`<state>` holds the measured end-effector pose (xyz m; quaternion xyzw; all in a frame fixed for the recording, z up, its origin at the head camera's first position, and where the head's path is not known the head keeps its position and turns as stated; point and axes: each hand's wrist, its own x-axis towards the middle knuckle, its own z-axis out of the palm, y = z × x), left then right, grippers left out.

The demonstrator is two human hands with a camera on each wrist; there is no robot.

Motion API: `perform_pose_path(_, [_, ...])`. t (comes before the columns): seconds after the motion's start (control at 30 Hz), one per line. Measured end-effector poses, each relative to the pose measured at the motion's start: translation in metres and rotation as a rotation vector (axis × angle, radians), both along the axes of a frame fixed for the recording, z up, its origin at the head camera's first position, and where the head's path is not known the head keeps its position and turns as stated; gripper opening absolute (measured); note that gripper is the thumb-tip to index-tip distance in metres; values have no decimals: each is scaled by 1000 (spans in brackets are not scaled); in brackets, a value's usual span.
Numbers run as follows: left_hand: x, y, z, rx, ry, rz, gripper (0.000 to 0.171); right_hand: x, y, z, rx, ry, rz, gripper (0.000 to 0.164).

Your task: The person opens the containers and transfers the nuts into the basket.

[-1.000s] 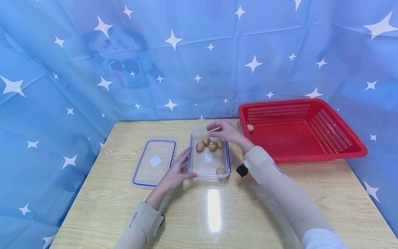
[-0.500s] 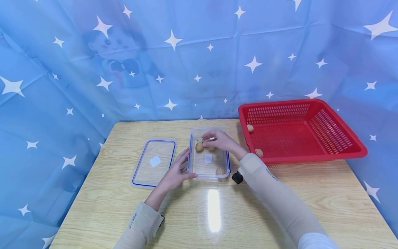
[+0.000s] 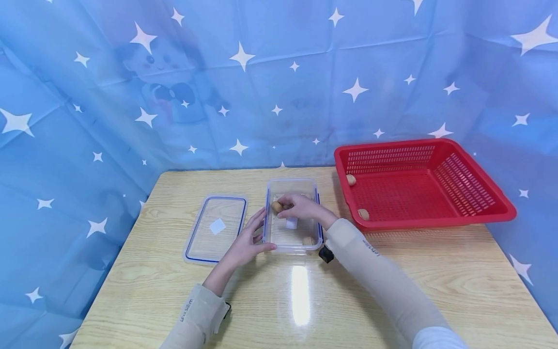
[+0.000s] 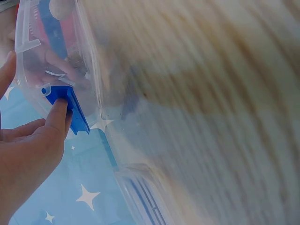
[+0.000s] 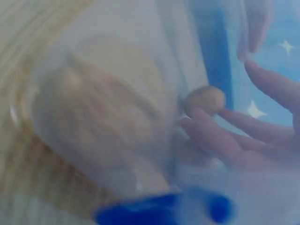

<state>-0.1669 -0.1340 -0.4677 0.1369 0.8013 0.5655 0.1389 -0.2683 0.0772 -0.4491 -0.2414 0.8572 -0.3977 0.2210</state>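
Note:
My left hand [image 3: 247,246] rests on the left front corner of a clear plastic food container [image 3: 287,238], thumb at the front wall, fingers fairly straight along the side. In the left wrist view a fingertip presses the container's blue latch [image 4: 69,105]. Inside the container my right hand [image 3: 301,207] pinches a walnut [image 3: 276,207] at the left wall; in the right wrist view that walnut [image 5: 205,100] sits at the fingertips. One more walnut [image 3: 308,241] lies in the front right corner. The far walnuts are mostly hidden under the right hand.
Left of the container lies its lid [image 3: 224,207], with a blue seal and a white label [image 3: 217,226]. A red perforated basket [image 3: 418,194] stands at the back right, holding two walnuts [image 3: 363,214] along its left side. Blue star-printed cloth [image 3: 279,82] hangs behind the table.
My right hand has come down into the container and shifted left to the walnut at its left wall. Its sleeve has uncovered a walnut in the basket. The left hand has stayed put.

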Motion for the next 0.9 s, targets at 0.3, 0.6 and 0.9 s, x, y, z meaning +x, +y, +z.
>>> perform_pose_path(0.3, [0, 0, -1, -5, -4, 9, 96, 5, -2, -5, -18, -15, -15, 50])
perform_pose_path(0.6, [0, 0, -1, -1, -6, 5, 94, 7, -4, -9, -64, -22, -55, 36])
perform_pose_path(0.9, [-2, 0, -4, 2, 10, -6, 98, 8, -5, -16, -113, -77, -44, 29])
